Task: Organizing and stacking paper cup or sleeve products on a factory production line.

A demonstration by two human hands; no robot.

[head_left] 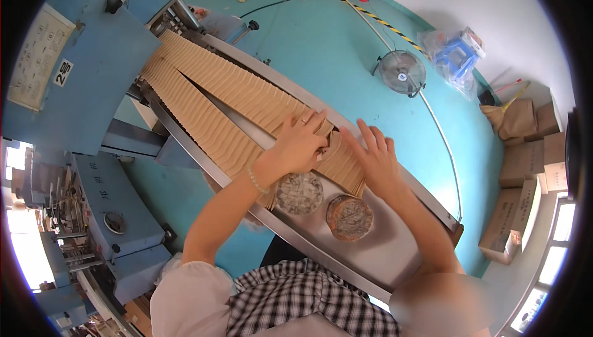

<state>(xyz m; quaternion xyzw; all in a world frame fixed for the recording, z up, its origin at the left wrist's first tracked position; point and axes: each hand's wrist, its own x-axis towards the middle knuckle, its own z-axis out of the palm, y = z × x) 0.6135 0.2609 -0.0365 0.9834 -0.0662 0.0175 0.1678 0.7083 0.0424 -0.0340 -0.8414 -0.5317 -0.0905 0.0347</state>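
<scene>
On a long grey metal tabletop [395,241], thin tan paper-like pieces [244,95] stand packed in two long rows. The left hand [301,144] curls over the farther row; whether it grips any, I cannot tell. The right hand [378,159] is loosely spread at that row's outer edge. Two mottled round discs [349,218] sit nearby. The blue metal machine [114,47] bears a white label [63,73] with bold black characters and a yellowed printed sheet [40,56].
</scene>
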